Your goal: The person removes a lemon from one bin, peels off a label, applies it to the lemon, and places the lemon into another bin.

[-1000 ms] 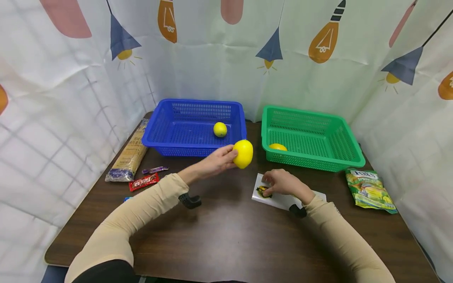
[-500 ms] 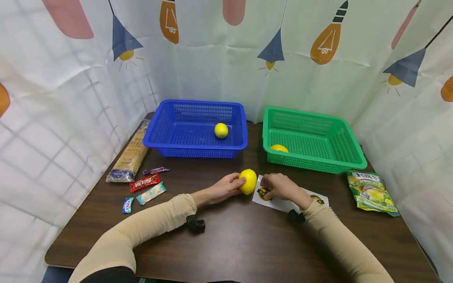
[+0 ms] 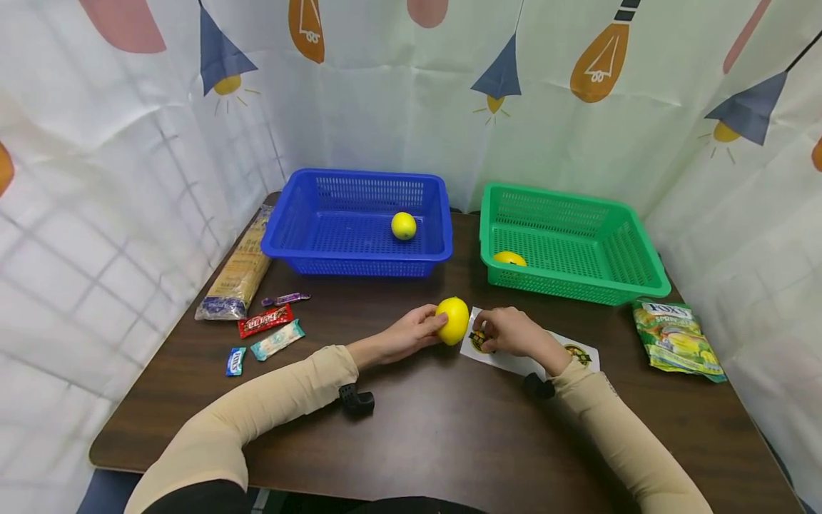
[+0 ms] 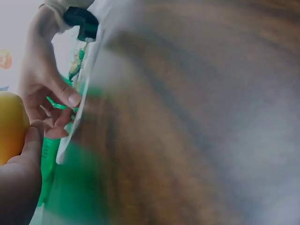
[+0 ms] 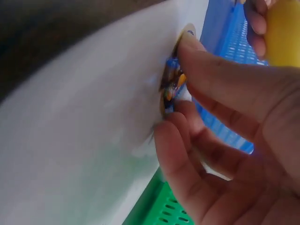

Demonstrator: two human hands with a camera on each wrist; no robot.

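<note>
I record a dark wood-grain table [image 3: 424, 442], glossy near its front edge. The left hand [image 3: 407, 334] grips a lemon [image 3: 453, 321], just beside a white sheet [image 3: 505, 362]. The right hand [image 3: 514, 334] touches its round sticker [image 3: 478, 342]; whether pinching, I cannot tell. Behind: blue basket [image 3: 359, 265], green basket [image 3: 578, 285], then lamp-printed curtain [image 3: 385, 114].

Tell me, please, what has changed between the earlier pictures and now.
The left hand, still holding the lemon, moved away from the blue basket and slightly right, to beside the white sheet. The pale bar and small packet, first mostly behind the sleeve, now show fully. Nothing was visibly let go. The right hand stayed at the sticker; the blue basket and green basket also stayed.
</note>
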